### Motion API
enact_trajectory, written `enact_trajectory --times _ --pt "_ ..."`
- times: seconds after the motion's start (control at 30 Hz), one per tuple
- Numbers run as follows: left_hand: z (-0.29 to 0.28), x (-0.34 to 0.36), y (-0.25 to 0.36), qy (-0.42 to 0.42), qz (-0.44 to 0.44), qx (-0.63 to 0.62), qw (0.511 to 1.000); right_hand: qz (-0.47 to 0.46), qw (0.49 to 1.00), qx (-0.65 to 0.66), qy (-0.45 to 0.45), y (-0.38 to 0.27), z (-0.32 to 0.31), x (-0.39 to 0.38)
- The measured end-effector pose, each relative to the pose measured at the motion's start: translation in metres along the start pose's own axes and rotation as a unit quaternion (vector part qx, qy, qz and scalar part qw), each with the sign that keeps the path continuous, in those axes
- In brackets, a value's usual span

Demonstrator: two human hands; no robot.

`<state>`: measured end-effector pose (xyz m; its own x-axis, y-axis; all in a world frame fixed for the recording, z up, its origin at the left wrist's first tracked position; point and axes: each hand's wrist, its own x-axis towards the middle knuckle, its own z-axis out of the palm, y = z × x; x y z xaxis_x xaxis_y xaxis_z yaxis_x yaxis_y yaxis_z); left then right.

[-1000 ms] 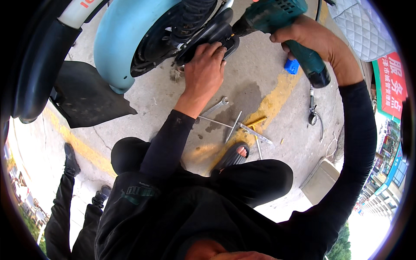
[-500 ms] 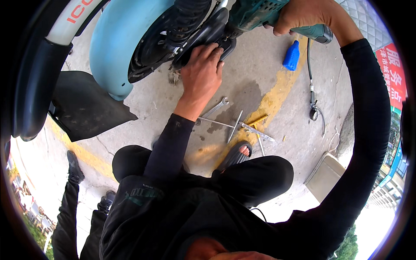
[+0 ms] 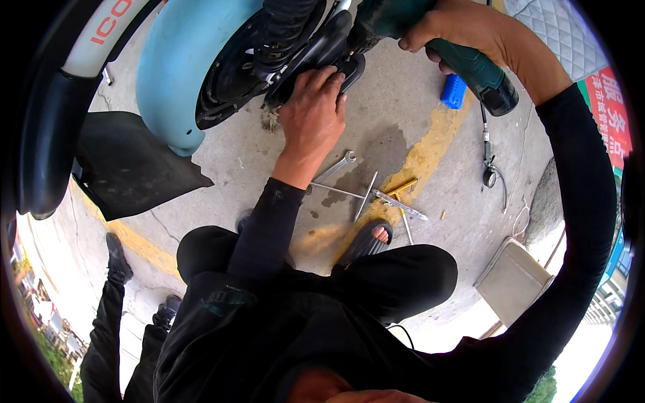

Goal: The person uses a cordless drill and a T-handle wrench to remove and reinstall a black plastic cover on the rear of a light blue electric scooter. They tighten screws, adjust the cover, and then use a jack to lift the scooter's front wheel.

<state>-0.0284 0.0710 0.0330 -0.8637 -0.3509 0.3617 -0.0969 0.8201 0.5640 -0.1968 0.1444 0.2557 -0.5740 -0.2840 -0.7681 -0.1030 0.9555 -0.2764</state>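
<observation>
At the top of the view is a scooter's underside, with a light blue mudguard (image 3: 168, 60) and a black coiled spring (image 3: 282, 30). My left hand (image 3: 314, 117) has its curled fingers on a black plastic part (image 3: 349, 72) beside the spring; the fingertips are partly hidden. My right hand (image 3: 484, 47) grips a teal power drill (image 3: 400, 17) by its handle. The drill's dark front end points down-left at that black part, just right of my left fingers; whether it touches cannot be told.
Wrenches (image 3: 373, 198) lie on the ground below my left hand. Right are a blue bottle (image 3: 453, 93), a gauge with hose (image 3: 489, 176) and a folded seat (image 3: 507, 282). A dark mud flap (image 3: 134, 168) hangs left; another person's legs (image 3: 107, 316) are at lower left.
My right hand and drill shifted up, then back down somewhat, the handle tilting again toward the lower right. My left hand stays on the black part.
</observation>
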Motion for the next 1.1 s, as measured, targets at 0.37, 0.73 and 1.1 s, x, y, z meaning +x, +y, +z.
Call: enact_trajectory --times 0.37,0.73,1.1 --pt "0.002 -0.001 0.003 -0.016 -0.004 -0.017 1.0 -0.07 0.995 0.043 0.06 0.06 0.007 0.01" --pt "0.002 -0.001 0.002 -0.001 -0.011 -0.014 1.0 -0.082 0.967 -0.239 0.015 -0.004 -0.004 -0.003" --pt "0.005 0.001 0.012 -0.023 -0.019 -0.01 1.0 -0.074 0.961 -0.267 -0.005 -0.016 -0.005 -0.018"
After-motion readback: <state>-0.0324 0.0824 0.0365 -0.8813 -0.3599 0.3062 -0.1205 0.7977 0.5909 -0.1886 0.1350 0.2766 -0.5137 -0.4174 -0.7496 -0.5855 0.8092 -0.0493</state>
